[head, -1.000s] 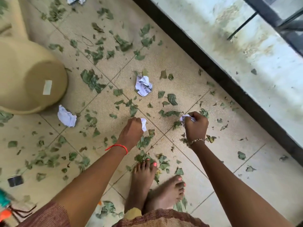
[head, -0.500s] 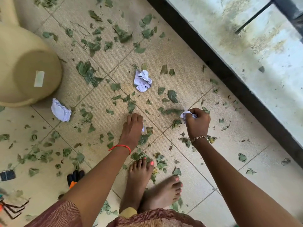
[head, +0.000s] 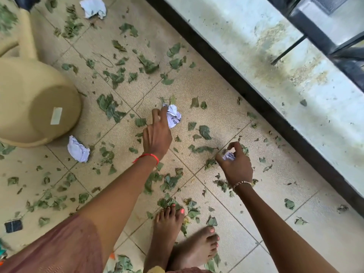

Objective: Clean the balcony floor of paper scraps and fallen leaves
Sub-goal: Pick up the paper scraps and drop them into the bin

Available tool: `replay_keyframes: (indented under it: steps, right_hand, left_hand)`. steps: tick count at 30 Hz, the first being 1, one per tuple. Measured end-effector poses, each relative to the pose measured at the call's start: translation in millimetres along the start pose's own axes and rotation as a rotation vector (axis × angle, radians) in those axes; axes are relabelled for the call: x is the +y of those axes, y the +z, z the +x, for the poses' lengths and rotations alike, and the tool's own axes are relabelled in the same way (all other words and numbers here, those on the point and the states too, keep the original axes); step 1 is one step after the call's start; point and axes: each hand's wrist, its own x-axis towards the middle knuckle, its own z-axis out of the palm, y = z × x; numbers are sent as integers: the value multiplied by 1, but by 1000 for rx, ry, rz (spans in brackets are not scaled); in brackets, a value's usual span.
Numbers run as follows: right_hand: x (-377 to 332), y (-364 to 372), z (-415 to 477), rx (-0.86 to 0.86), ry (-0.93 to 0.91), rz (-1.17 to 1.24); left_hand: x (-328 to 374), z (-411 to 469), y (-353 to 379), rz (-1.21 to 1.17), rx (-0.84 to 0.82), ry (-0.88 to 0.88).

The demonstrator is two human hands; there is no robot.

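On the beige tiled balcony floor (head: 226,119), both my hands are down among the litter

My left hand (head: 157,133) is spread wide, fingers straight, fingertips touching the printed paper ball (head: 174,116) near the middle of the floor. My right hand (head: 236,164) is curled around a small paper scrap (head: 228,156), just above a tile joint. Torn green fallen leaves (head: 204,132) lie all over the tiles. A second paper ball (head: 77,148) sits just beside the beige plastic tub (head: 37,107) at the left edge, and a third (head: 93,6) lies by the far edge. Along the right edge a dark strip (head: 216,62) meets a stained pale ledge (head: 295,85) under a black railing (head: 334,46). My bare feet (head: 169,223) stand at the near edge
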Motion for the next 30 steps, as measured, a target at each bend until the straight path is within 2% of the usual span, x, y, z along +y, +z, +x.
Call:
replay_keyframes:
  steps: [5,9,12,17,23,28,30]
  right_hand:
    - [-6,3,13,90,-76,-84]
    - [-7,-3,14,114,-98,-99]
    - [-8,-9,5,108,-105,-121]
    - [-21,-20,-13,63,-54,-137]
    - [-69,-26,-49,-185,-4,-115]
    - [-132,-38,-84,-373,-58,-178]
    - [-155,-35,-96,-439,-85,-236]
  left_hand:
    - [5,31,5,271,-103,162]
    - [1,28,10,501,-126,185]
    - [-8,19,5,505,-150,168]
    - [-16,-8,-26,-3,-131,-158]
    - [-38,-65,-74,-524,-48,-459]
    - [-75,-115,-111,-883,103,-834]
    - [-89,-134,-126,-974,97,-968]
